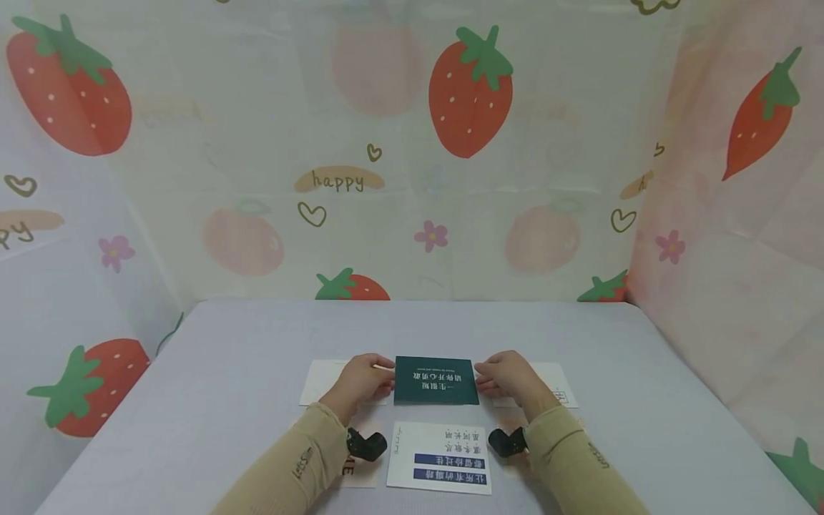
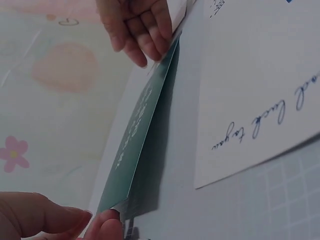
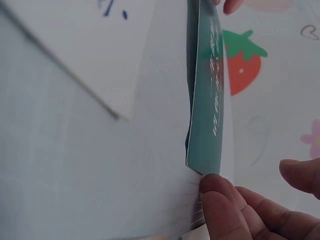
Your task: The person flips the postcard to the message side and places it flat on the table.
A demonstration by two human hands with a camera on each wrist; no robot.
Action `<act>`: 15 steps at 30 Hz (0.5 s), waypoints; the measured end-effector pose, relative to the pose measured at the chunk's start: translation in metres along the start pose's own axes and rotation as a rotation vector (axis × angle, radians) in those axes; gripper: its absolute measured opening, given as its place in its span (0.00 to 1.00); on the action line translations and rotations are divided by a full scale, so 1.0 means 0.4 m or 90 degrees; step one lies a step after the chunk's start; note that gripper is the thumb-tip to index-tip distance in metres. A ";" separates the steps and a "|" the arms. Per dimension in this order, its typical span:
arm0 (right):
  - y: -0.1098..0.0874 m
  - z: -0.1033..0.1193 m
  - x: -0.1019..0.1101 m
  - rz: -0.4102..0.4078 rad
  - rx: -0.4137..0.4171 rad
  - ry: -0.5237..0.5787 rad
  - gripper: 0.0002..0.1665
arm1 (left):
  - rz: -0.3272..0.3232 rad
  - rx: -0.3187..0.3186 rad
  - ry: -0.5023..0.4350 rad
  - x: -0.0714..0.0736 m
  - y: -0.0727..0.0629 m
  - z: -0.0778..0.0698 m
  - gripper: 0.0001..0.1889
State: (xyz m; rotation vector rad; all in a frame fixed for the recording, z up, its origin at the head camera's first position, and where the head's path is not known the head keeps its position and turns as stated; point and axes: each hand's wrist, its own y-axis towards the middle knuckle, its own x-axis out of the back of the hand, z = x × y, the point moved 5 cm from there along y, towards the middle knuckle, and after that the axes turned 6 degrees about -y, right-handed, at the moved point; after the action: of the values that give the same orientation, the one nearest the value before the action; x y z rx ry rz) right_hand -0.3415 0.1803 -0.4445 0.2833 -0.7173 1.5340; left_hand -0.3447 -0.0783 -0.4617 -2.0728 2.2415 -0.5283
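Observation:
A dark green card [image 1: 436, 380] with white lettering lies in the middle of the table, its writing upside down in the head view. At its left edge are the extended fingers of my left hand [image 1: 360, 383]. My right hand [image 1: 511, 379] is at the opposite edge. In the right wrist view the right fingertips [image 3: 215, 192] touch the card's corner while the thumb stands apart. The left wrist view shows the left thumb [image 2: 70, 217] beside the other end of the card, a finger just under its corner. A shadow runs along the card's near edge.
Nearer than the green card lies a white card [image 1: 402, 458] with blue bands and writing. Behind the hands are a white card [image 1: 315, 379] at left and another white card [image 1: 560, 379] at right. A pale card [image 1: 360, 478] shows beside the left sleeve. Strawberry-printed cloth [image 1: 412, 143] surrounds the table.

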 end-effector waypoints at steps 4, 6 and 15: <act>0.000 0.002 0.001 -0.001 -0.008 0.002 0.17 | -0.002 0.006 -0.014 -0.001 -0.002 0.000 0.12; 0.000 0.002 0.000 0.001 -0.009 0.002 0.18 | -0.002 0.003 -0.022 -0.002 -0.003 -0.001 0.14; 0.000 0.001 -0.004 0.006 -0.009 0.018 0.17 | -0.006 0.005 -0.028 -0.005 -0.004 -0.007 0.16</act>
State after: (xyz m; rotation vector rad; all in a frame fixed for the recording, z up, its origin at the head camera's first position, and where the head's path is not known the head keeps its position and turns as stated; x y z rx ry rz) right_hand -0.3414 0.1787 -0.4450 0.2479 -0.7071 1.5386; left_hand -0.3438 -0.0757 -0.4589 -2.0718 2.2027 -0.4852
